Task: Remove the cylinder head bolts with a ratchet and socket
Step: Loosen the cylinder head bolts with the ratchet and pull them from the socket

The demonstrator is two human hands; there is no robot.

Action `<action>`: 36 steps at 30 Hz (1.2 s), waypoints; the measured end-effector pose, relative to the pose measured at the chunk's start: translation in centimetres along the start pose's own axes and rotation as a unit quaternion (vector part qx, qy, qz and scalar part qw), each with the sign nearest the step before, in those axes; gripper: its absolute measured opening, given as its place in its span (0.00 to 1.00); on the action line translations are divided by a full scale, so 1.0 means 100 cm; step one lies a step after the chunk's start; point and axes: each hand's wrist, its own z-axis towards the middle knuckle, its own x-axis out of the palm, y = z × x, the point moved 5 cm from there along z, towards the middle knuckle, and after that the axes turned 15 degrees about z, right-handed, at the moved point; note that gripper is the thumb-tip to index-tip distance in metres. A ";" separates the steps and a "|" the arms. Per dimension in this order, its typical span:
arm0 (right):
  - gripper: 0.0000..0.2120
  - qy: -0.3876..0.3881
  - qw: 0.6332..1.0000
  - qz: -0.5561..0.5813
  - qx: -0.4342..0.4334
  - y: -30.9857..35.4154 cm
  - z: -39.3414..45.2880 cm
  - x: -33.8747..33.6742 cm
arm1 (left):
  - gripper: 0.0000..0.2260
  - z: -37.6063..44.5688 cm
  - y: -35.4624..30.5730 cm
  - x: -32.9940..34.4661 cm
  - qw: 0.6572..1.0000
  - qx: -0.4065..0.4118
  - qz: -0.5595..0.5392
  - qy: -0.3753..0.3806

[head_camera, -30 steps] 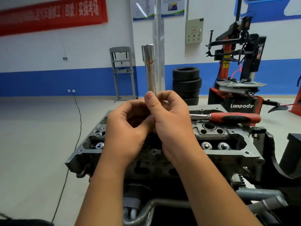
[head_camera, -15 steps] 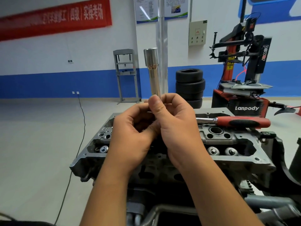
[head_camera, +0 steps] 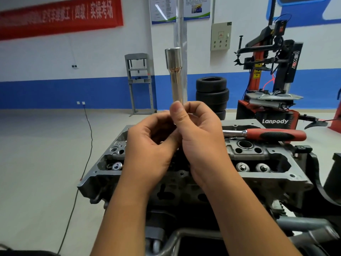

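**Long socket held upright over the cylinder head; ratchet lying on the casting**

The long chrome socket (head_camera: 176,76) stands upright above the cylinder head (head_camera: 273,163), wide end up, narrow shank running down into your hands. Its lower end is hidden between your fingers, so what sits at that end cannot be told.

Your right hand (head_camera: 199,137) grips the shank: thumb pressed up along the near side, fingers curled round behind. Your left hand (head_camera: 147,145) is cupped against the right, fingers curled in toward the lower end of the socket; whether it actually holds the socket or something else cannot be told. Both hands touch each other at the thumbs.

The ratchet (head_camera: 265,134), red and black grip with a chrome shaft, lies flat on the far edge of the cylinder head, to the right of your right hand, handle pointing right. Its head end is hidden behind your right hand.

The cylinder head faces up under your forearms. Valve spring caps show in the recesses at the left (head_camera: 116,166) and right (head_camera: 251,167).

Surroundings: a stack of tyres (head_camera: 212,93) on the floor behind the hands, a red and black tyre changer (head_camera: 273,85) at the right, a grey press frame (head_camera: 139,82) against the blue and white wall, a red banner (head_camera: 60,15) at upper left, a black cable (head_camera: 88,145) across the floor.
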 end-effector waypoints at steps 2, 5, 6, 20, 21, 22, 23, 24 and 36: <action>0.14 -0.003 1.000 -0.012 -0.007 0.001 0.000 0.000 | 0.10 0.000 -0.001 0.001 0.999 0.008 -0.016 0.038; 0.16 -0.006 1.000 -0.012 -0.006 0.001 0.001 0.002 | 0.11 0.001 0.001 0.002 0.998 -0.018 -0.035 0.043; 0.16 -0.005 1.000 -0.007 -0.005 0.001 0.001 0.003 | 0.10 0.001 0.001 0.002 0.999 -0.024 -0.033 0.031; 0.12 0.000 1.000 0.012 0.004 -0.005 0.007 -0.003 | 0.13 0.004 0.004 0.003 0.999 -0.009 -0.002 0.039; 0.12 -0.001 1.000 0.014 0.005 -0.005 0.007 -0.003 | 0.12 0.004 0.003 0.003 1.000 -0.005 0.012 0.021; 0.13 -0.001 1.000 0.014 0.005 -0.004 0.006 -0.004 | 0.11 0.003 0.002 0.003 1.000 -0.002 0.018 0.003; 0.15 0.000 1.000 0.013 0.006 -0.004 0.006 -0.003 | 0.11 0.002 0.001 0.003 1.000 0.000 0.022 -0.013; 0.16 -0.001 1.000 0.008 0.006 -0.003 0.006 -0.003 | 0.11 0.001 -0.001 0.002 0.999 0.000 0.029 -0.023; 0.18 0.011 0.999 0.019 0.025 -0.004 0.004 0.003 | 0.09 -0.001 -0.002 -0.002 0.999 -0.002 0.029 -0.040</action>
